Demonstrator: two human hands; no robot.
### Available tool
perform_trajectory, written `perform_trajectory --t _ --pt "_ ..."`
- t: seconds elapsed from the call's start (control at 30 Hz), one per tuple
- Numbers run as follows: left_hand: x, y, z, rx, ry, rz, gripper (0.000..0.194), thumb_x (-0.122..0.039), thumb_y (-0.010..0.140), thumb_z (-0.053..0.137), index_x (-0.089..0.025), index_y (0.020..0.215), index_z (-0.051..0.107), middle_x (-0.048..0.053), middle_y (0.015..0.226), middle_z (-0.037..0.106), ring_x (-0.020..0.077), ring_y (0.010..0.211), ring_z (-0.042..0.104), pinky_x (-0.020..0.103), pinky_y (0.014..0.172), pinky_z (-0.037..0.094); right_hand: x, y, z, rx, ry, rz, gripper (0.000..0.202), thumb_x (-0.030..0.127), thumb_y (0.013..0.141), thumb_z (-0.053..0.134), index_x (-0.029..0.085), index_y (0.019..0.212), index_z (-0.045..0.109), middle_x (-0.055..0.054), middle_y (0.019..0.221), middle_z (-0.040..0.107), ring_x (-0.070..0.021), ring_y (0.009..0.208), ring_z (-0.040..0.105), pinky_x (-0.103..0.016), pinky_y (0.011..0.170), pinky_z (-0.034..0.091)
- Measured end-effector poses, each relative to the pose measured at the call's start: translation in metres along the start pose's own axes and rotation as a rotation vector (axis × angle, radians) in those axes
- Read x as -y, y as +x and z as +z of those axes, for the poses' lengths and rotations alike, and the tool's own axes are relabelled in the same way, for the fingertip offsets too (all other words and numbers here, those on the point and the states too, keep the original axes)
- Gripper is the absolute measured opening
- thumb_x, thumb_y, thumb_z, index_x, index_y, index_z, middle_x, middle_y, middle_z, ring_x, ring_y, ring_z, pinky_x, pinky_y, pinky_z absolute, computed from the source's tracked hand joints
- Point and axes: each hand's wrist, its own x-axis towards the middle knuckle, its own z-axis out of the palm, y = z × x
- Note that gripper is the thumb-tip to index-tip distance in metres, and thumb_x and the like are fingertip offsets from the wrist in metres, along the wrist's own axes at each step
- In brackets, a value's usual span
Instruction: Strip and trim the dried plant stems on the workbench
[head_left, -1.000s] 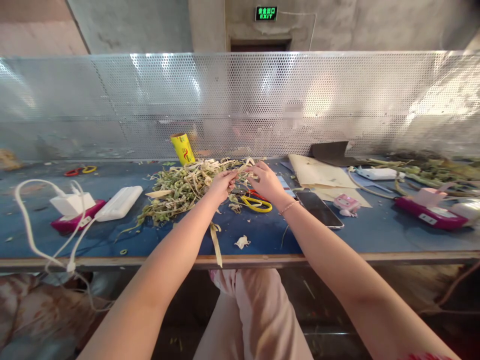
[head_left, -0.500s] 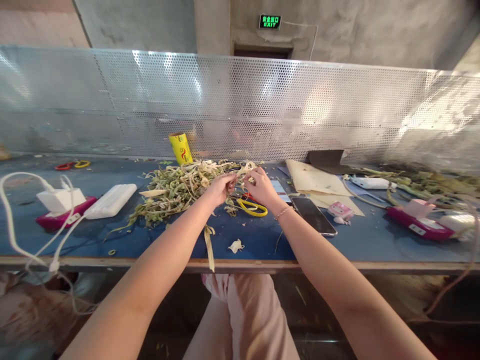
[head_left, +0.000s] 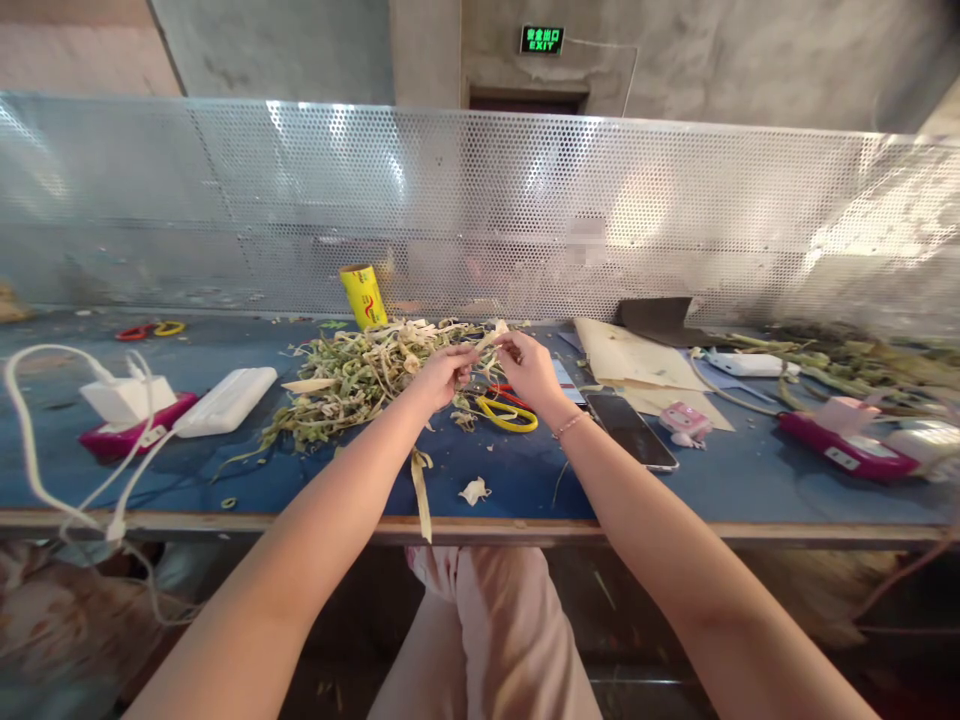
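A pale, dried plant piece (head_left: 489, 338) stretches between my two hands above the table. The fingers of my left hand (head_left: 444, 377) are curled in and pinch its left end. My right hand (head_left: 529, 366) has its fingertips closed on the right end. Just left of and behind my hands lies a heap of dried green and cream plant stems (head_left: 352, 375). Beneath my right hand rest scissors with yellow handle loops (head_left: 508, 415). Nearer the front edge are a cream scrap (head_left: 474, 490) and a flat pale strip (head_left: 421, 495) hanging over the edge.
A yellow cylinder (head_left: 363, 297) stands behind the heap. To the right lie a phone (head_left: 630, 430), a pink case (head_left: 684, 424), and brown paper (head_left: 637, 355). White power bank (head_left: 227, 402) and cables are on the left. A perforated metal screen (head_left: 480, 210) borders the back.
My right hand has shifted slightly and its fingers have turned at the pale plant piece. My left hand stays nearly in place. The camera view has moved a little.
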Motion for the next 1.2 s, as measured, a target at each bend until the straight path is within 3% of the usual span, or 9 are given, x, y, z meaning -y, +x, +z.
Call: perform_trajectory --t 0.13,0.33,0.63,0.9,1.0,1.1,1.2 --pt "0.001 -0.001 0.001 0.013 0.047 0.038 0.014 -0.015 0.055 0.068 -0.014 0.063 0.057 -0.006 0.046 0.039 0.0018 0.039 0.033 0.019 0.039 0.021 0.003 -0.001 -0.001 -0.009 0.044 -0.025 0.014 0.021 0.074 0.047 0.018 0.079 0.059 -0.004 0.078 0.063 -0.0133 0.068 0.054 -0.027 0.067 0.043" --pt "0.006 0.001 0.001 0.018 0.147 0.126 0.017 -0.02 0.054 0.07 -0.014 0.064 0.058 -0.003 0.052 0.05 0.002 0.04 0.035 0.021 0.039 0.019 0.007 -0.001 0.0 0.024 0.107 0.006 0.018 0.024 0.075 0.048 0.017 0.081 0.063 -0.006 0.084 0.066 -0.0142 0.073 0.058 -0.027 0.065 0.044" --pt "0.012 -0.002 0.002 0.013 0.268 0.233 0.029 -0.037 0.058 0.071 -0.013 0.065 0.055 -0.003 0.053 0.049 0.0028 0.042 0.034 0.021 0.042 0.022 -0.005 0.001 0.008 0.031 0.36 0.124 0.021 0.028 0.071 0.053 0.018 0.085 0.065 -0.005 0.087 0.068 -0.0176 0.083 0.061 -0.032 0.076 0.046" --pt "0.01 -0.006 0.007 -0.024 0.224 0.183 0.026 -0.035 0.061 0.068 -0.014 0.062 0.051 -0.005 0.048 0.043 0.0035 0.04 0.034 0.021 0.041 0.02 0.0 -0.002 0.007 0.168 0.757 0.267 0.027 0.039 0.069 0.057 0.02 0.086 0.066 -0.005 0.086 0.067 -0.0139 0.073 0.058 -0.023 0.055 0.043" --pt "0.013 -0.006 0.005 -0.034 0.186 0.177 0.027 -0.036 0.062 0.068 -0.015 0.064 0.051 -0.006 0.047 0.041 0.0032 0.041 0.034 0.019 0.041 0.02 0.0 -0.003 0.008 0.166 0.75 0.267 0.029 0.043 0.071 0.054 0.019 0.082 0.067 -0.005 0.084 0.066 -0.0136 0.072 0.058 -0.023 0.055 0.042" --pt "0.015 -0.005 0.004 -0.01 0.196 0.172 0.027 -0.037 0.061 0.067 -0.015 0.065 0.052 -0.006 0.047 0.041 0.0029 0.04 0.032 0.019 0.04 0.019 -0.003 -0.004 0.01 0.099 0.628 0.279 0.024 0.038 0.065 0.063 0.018 0.079 0.066 -0.002 0.073 0.064 -0.0107 0.061 0.054 -0.023 0.054 0.041" --pt "0.015 -0.006 0.005 -0.037 0.221 0.146 0.027 -0.037 0.061 0.068 -0.015 0.065 0.052 -0.006 0.047 0.041 0.0027 0.04 0.032 0.019 0.04 0.019 -0.006 -0.003 0.012 0.053 0.594 0.259 0.02 0.033 0.061 0.066 0.017 0.073 0.065 -0.002 0.072 0.065 -0.0114 0.063 0.055 -0.027 0.062 0.043"
